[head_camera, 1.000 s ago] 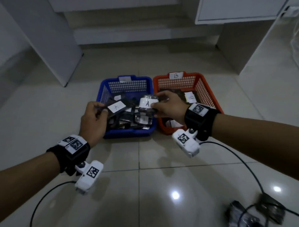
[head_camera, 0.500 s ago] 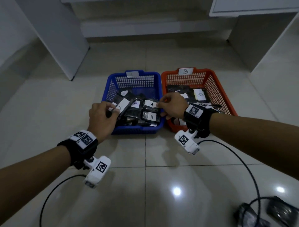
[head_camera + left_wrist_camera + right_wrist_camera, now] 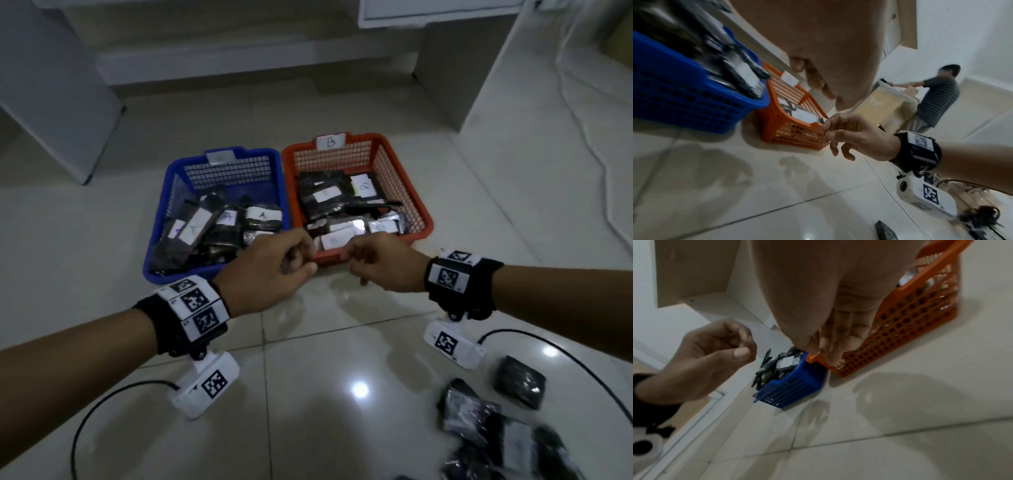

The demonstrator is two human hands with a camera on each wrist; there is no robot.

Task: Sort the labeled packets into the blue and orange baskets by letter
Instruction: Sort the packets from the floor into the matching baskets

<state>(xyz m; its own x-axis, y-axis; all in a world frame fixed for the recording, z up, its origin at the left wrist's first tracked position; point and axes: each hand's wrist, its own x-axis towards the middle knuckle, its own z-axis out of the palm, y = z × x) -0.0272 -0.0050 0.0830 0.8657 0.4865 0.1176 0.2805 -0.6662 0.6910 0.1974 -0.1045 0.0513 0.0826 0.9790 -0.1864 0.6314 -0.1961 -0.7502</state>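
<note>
The blue basket [image 3: 257, 153] on the left holds several black packets, one labelled A [image 3: 262, 215]. To its right, the orange basket [image 3: 404, 185], tagged B, holds packets too, one marked B [image 3: 363, 186]. My left hand [image 3: 301, 263] hovers at the front edge where the baskets meet, fingers curled, thumb on the index finger, holding nothing. My right hand [image 3: 356, 270] hangs before the orange basket's front wall with loosely bent, empty fingers. More black packets [image 3: 472, 418] lie loose on the floor at the lower right.
The floor is glossy tile. Black cables [image 3: 78, 428] trail from both wrist cameras. White cabinet panels [image 3: 51, 85] stand behind and left of the baskets. In the left wrist view a person in a striped shirt [image 3: 937, 97] stands far off.
Both hands have let go of the A-labelled packets, which now lie in the blue basket, and have drawn back toward me, empty. The head view has tilted down, revealing the loose packets.
</note>
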